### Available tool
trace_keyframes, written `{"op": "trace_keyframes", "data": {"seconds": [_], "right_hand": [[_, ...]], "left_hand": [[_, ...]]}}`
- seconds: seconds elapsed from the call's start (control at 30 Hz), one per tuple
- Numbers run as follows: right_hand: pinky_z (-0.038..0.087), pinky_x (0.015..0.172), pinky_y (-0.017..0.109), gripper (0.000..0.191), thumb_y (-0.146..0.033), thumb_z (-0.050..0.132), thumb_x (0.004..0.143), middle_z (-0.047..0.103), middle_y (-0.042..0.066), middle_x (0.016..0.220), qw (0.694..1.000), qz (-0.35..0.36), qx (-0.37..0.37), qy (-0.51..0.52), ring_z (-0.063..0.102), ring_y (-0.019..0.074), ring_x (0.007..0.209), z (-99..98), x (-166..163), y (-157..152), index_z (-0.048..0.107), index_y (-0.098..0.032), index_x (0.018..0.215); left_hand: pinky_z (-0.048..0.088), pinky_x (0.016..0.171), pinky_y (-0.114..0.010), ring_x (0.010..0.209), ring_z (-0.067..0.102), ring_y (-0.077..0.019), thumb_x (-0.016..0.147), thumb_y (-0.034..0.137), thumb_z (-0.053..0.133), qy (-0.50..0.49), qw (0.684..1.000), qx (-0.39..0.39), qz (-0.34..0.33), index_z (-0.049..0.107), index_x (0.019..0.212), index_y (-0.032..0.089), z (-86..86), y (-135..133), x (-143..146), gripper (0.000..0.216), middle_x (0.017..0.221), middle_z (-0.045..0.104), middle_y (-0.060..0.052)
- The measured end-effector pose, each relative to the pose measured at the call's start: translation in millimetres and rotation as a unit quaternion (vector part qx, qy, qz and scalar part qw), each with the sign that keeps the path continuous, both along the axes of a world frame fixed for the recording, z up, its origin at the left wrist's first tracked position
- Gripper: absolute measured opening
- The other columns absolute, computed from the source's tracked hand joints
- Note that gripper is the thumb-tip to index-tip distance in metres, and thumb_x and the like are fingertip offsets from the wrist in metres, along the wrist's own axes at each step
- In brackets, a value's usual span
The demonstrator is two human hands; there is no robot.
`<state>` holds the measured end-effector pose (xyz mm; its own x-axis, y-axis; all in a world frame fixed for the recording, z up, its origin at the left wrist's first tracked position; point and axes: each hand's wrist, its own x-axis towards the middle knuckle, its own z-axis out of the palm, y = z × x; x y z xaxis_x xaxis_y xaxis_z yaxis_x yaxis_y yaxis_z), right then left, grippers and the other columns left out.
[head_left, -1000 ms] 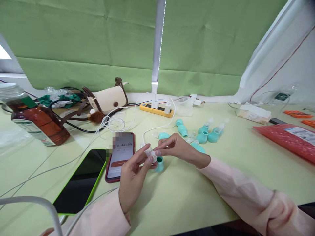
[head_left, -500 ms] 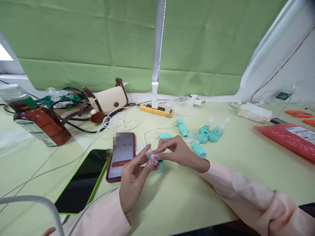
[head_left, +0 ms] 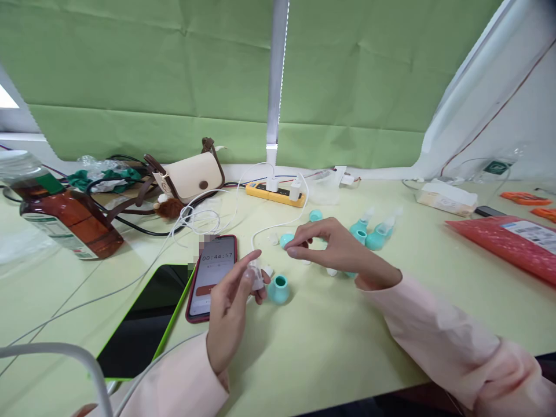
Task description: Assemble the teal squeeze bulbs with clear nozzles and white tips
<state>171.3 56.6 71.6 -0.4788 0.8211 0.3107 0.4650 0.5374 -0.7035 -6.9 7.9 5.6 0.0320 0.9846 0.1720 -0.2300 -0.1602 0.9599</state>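
Observation:
My left hand (head_left: 232,310) pinches a small translucent white plastic nozzle piece (head_left: 256,278) between thumb and fingers, above the table beside the phone. Just right of it, a turquoise squeeze bulb (head_left: 278,289) stands upright with its round mouth facing up. My right hand (head_left: 330,246) hovers farther right, thumb and fingers slightly apart, with nothing visible between them. Close to its fingertips is another turquoise bulb (head_left: 285,240), partly covered. More bulbs lie behind that hand, among them one with an open mouth (head_left: 359,235) and one carrying a clear nozzle (head_left: 379,236).
Left of my hands lie a red-cased phone (head_left: 212,278) showing a timer and a green-edged phone (head_left: 145,318). A brown bottle (head_left: 72,217), a cream handbag (head_left: 195,176), white cables and a yellow power strip (head_left: 275,194) stand behind. A red bubble-wrap parcel (head_left: 504,240) lies right.
My right hand has let go of the small plastic piece and moved right, towards the bulbs. My left hand keeps the piece and has shifted slightly left, uncovering the upright bulb.

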Motion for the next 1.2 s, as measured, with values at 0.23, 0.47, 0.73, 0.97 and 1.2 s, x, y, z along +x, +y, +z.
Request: {"op": "trace_keyframes", "data": {"seconds": [0.23,0.47,0.73,0.97,1.2], "right_hand": [[0.040,0.064,0.026,0.037,-0.042,0.060,0.068,0.063,0.004,0.080,0.978,0.039,0.045,-0.202,0.055,0.0158,0.072,-4.8,8,1,0.061,-0.018,0.096],[0.037,0.060,0.027,0.041,-0.048,0.058,0.067,0.056,0.003,0.074,0.944,0.104,0.024,-0.313,0.052,0.0178,0.071,-41.8,-14,-3,0.058,-0.019,0.096],[0.040,0.056,0.021,0.012,-0.023,0.058,0.066,0.052,-0.002,0.065,0.983,0.063,0.003,-0.169,0.048,0.0106,0.062,-30.1,-4,-9,0.055,-0.016,0.076],[0.042,0.052,0.020,0.031,-0.022,0.061,0.061,0.059,0.001,0.076,0.998,0.034,0.015,-0.051,0.052,0.0116,0.064,-50.5,3,-25,0.056,-0.018,0.091],[0.042,0.059,0.023,0.028,-0.025,0.052,0.072,0.060,0.004,0.086,0.998,0.001,-0.010,-0.068,0.053,0.0138,0.071,-60.4,11,-36,0.051,-0.016,0.099]], "left_hand": [[0.039,0.047,-0.021,0.058,0.043,-0.0109,0.084,0.036,0.041,-0.019,0.999,-0.035,-0.019,0.048,0.110,0.019,1.5,-1,3,0.032,0.065,0.045,0.001],[0.038,0.050,-0.022,0.056,0.043,-0.0102,0.083,0.031,0.044,-0.041,0.998,-0.022,-0.044,0.041,0.107,0.024,3.9,-7,2,0.025,0.064,0.049,0.002],[0.035,0.048,-0.021,0.057,0.040,-0.0108,0.084,0.031,0.042,-0.102,0.988,-0.071,-0.088,0.047,0.089,0.021,6.5,-5,2,0.012,0.061,0.043,0.003],[0.040,0.053,-0.025,0.062,0.046,-0.0121,0.084,0.029,0.042,-0.059,0.986,-0.088,-0.129,0.043,0.106,0.023,1.1,-3,3,0.023,0.071,0.051,0.000],[0.039,0.065,-0.022,0.074,0.048,-0.0122,0.083,0.027,0.046,0.023,0.993,-0.066,-0.092,0.048,0.099,0.021,1.2,-2,2,0.017,0.083,0.056,-0.002]]}}
